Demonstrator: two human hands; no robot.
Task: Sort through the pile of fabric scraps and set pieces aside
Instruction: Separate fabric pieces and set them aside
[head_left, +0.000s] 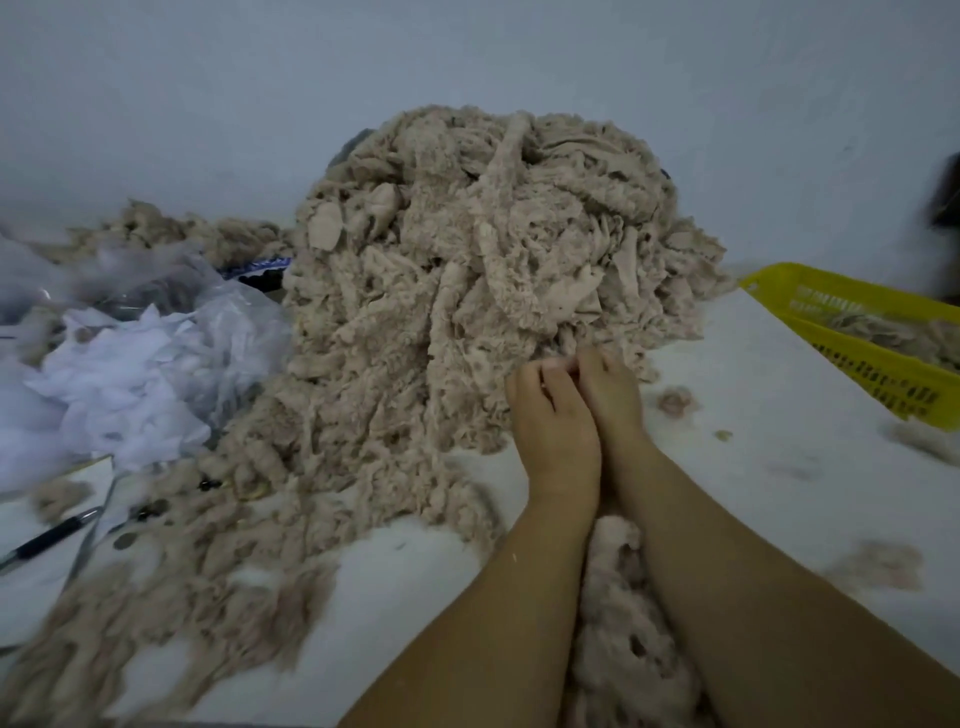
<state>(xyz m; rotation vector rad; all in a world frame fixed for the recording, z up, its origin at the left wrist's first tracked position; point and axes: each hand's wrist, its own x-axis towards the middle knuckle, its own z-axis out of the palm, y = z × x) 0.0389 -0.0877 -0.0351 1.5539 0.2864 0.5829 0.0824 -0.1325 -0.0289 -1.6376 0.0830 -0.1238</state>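
Note:
A tall pile of beige fluffy fabric scraps fills the middle of the white table and spreads toward the front left. My left hand and my right hand press side by side against the pile's lower right edge. Their fingers are curled into the scraps, and the fingertips pinch beige fabric at the pile's foot. A smaller heap of beige scraps lies between my forearms near the table's front edge.
A yellow plastic basket with some beige scraps stands at the right. White fabric pieces and clear plastic bags lie at the left. A black pen rests at the front left. Small tufts dot the table's right side.

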